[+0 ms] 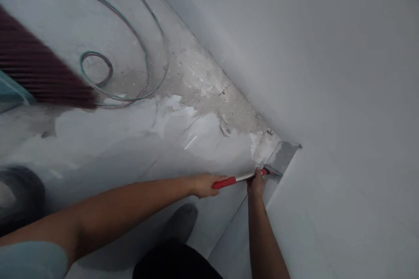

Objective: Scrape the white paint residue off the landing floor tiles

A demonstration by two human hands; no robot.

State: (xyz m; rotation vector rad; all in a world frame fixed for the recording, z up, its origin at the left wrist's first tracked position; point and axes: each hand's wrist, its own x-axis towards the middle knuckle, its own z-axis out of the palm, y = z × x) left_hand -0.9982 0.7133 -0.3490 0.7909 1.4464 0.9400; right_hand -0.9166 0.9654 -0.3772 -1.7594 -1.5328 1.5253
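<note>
Two bare hands work one scraper (244,178) at the base of a white wall (327,74), near the right of the scene. The left hand (204,184) is clenched around the red grip at the tool's rear end, seemingly to drive it. The right hand (256,182) grasps the shaft just behind the blade, apparently to press the edge flat against the floor (114,144) where it meets a wall corner. The blade lies against a grey bare patch, with white coating on the near side and rough, flaked concrete stretching away along the wall, which suggests the tool is held low to lift the coating.

One coil of cables (147,65), in green, pink and grey strands, loops on the far floor, well apart from the hands. One broom (39,69) with dark red bristles sits at the far left, blurred. One dark shoe (181,222) rests on the near floor between the arms. One dark round shape at the near left is too blurred to identify.
</note>
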